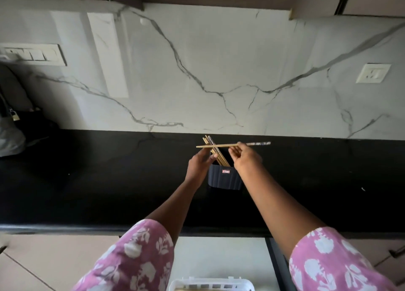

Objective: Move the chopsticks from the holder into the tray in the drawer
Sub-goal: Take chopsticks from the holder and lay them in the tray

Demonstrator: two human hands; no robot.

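Just above the holder (225,177) rim, one chopstick (219,146) crosswise.

The holder (225,178) stands on the countertop (109,181) near the backsplash (219,71), with chopsticks (215,151) in it leaning back-left. The right hand (246,159) pinches a single chopstick (219,145) crosswise above them. The left hand (198,162) is just left of the holder. In front, below the counter edge, the tray (211,285) lies in the drawer (219,253).
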